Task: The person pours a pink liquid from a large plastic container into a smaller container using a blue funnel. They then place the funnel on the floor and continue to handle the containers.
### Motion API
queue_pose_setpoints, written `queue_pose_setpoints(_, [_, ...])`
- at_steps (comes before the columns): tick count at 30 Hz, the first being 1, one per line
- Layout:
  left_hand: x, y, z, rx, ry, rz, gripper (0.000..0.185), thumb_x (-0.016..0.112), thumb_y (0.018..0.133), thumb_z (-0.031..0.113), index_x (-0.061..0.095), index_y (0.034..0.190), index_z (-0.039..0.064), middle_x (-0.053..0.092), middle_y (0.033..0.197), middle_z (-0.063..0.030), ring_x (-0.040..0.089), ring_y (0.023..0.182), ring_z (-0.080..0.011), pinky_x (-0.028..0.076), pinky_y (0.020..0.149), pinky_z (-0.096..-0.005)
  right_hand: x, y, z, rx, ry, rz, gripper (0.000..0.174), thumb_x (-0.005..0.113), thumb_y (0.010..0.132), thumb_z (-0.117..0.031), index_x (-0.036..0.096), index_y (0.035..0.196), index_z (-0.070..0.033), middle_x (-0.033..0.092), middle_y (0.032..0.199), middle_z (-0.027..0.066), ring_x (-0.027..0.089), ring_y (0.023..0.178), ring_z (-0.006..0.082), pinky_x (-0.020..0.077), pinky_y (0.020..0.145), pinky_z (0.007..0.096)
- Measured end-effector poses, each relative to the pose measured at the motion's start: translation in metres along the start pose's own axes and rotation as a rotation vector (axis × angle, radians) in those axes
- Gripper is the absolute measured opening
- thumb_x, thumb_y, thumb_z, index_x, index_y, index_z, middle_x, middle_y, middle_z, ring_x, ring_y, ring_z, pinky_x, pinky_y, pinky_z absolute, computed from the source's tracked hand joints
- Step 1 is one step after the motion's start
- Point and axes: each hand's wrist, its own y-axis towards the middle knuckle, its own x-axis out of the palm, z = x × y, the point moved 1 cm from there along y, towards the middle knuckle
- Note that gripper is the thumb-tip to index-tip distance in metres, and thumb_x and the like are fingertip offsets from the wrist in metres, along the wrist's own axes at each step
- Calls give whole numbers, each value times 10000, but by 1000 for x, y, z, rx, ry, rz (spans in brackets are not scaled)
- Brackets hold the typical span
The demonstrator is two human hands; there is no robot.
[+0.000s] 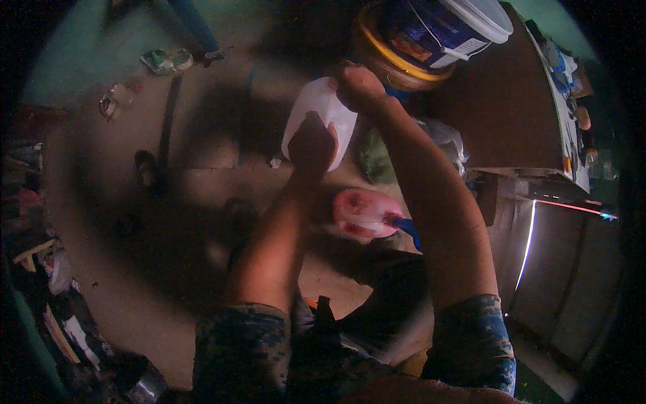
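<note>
A white translucent plastic jug (302,103) is held up in front of me, tilted. My left hand (314,142), dark in shadow, grips its near side. At the jug's upper right end my right hand (361,88) is curled in a fist against it; the part under those fingers is hidden. Below the jug, a pink plastic container (367,212) lies on the floor, with a blue piece (407,230) at its right end, partly behind my right forearm.
A dark blue bucket (419,33) with a white rim stands on a yellow-rimmed tub (383,53) at the top. Right of them is a brown wooden cabinet (504,101). Plastic bags (441,136) lie beside my right forearm. Clutter (65,313) lines the left wall.
</note>
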Motion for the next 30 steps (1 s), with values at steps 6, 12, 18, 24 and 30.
queue_pose_setpoints(6, [-3,0,1,42,-13,60,423,681,912,344,618,1160,7,722,925,-163,722,803,-340,591,700,-451,-7,2,-4,-49,-25,-6,333,668,887,-141,705,1216,-101,705,1138,199,684,1047,389,564,890,464])
queue_pose_setpoints(12, [-4,2,2,-6,-12,-48,461,676,915,347,599,1210,1,723,970,-172,726,833,-341,592,720,-457,-16,-1,-12,103,48,-64,345,733,880,-239,707,1197,-106,710,1105,209,686,1025,400,565,882,467])
queue_pose_setpoints(18, [-3,6,1,-36,-42,-142,498,659,923,369,588,1246,-3,724,1043,-182,726,896,-344,589,765,-476,-19,-9,-17,120,67,-15,350,725,898,-258,702,1208,-100,703,1131,221,684,1036,404,568,902,471])
queue_pose_setpoints(24, [-1,4,-2,-18,-6,-90,474,636,937,367,591,1239,4,720,1056,-181,720,925,-358,584,792,-480,-5,-8,-13,99,14,17,340,698,916,-235,686,1206,-58,695,1160,218,674,1055,405,574,913,464])
queue_pose_setpoints(30, [2,5,-5,-34,-106,-90,474,610,955,350,600,1275,1,722,1129,-182,715,978,-373,576,845,-482,12,-4,-2,11,-23,107,286,623,957,-213,692,1192,-66,690,1163,195,658,1099,382,573,922,446])
